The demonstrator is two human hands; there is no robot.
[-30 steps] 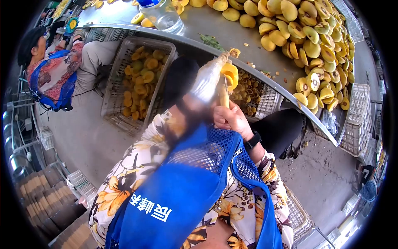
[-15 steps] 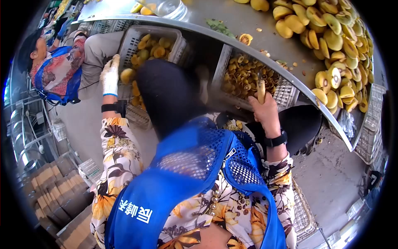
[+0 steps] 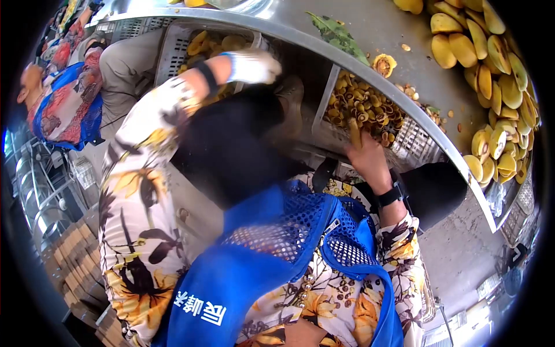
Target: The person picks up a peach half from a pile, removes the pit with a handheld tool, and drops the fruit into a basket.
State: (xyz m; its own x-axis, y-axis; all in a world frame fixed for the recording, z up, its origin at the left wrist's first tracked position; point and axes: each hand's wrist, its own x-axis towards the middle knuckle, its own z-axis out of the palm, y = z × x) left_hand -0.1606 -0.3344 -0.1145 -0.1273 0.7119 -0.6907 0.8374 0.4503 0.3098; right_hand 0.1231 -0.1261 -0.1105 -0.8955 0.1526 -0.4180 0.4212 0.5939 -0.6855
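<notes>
Left hand [image 3: 254, 67] is showing blurred, right hand [image 3: 370, 155] is gripping a tool [image 3: 355, 133]

At the far left, a co-worker [image 3: 69, 101] is sitting, and lower down some cardboard [image 3: 81, 260] is standing in a stack. Next to the co-worker, a pale crate [image 3: 166, 55] is holding yellow fruit [image 3: 199, 41]. The left hand is wearing a white glove [image 3: 247, 65] and is appearing in front of the right edge of this crate, near the person's dark knee [image 3: 231, 124]. Its fingers are blurring, so I cannot tell if they are apart or together, or if they are holding something.

Farther right, under the edge of the metal surface [image 3: 376, 29], a second crate [image 3: 417, 144] is holding many small fruit pieces [image 3: 364, 98]. The right hand is bare, and its fingers are clamping on the light brown handle of the tool. The tool is pointing towards the pieces, at the near side of the second crate; its far end I cannot make out.

On the surface, a green leaf [image 3: 338, 34] is lying, with one fruit slice [image 3: 384, 65] just beside it. At the right, a pile of yellow fruit halves [image 3: 462, 52] is resting, well apart from both hands.
</notes>
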